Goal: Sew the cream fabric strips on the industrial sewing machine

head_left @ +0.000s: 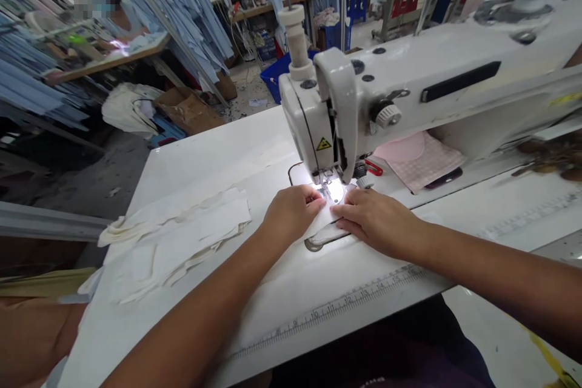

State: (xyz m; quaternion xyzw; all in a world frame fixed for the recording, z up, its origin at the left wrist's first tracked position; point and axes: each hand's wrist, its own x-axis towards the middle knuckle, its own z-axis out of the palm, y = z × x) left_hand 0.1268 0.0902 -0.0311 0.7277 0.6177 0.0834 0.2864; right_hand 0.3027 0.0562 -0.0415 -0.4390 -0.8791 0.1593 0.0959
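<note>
A white sewing machine [309, 121] stands over the table, its lit needle area [335, 190] just beyond my fingertips. A small white fabric piece [322, 221] lies under the needle and reaches toward me. My left hand [293, 209] pinches the left edge of this fabric between thumb and fingers, close to the presser foot. To the right, my right hand [375, 221] rests with its fingers stretched out and their tips on the fabric. The fabric's far part is hidden by the machine head and glare.
Loose stacks of white fabric pieces [195, 233] lie on the table [204, 160] at left. Pink checked fabric [421, 157] and a small red tool [373, 167] lie under the machine arm. A printed ruler [331, 309] runs along the front edge. A co-worker [122, 18] sits at far left.
</note>
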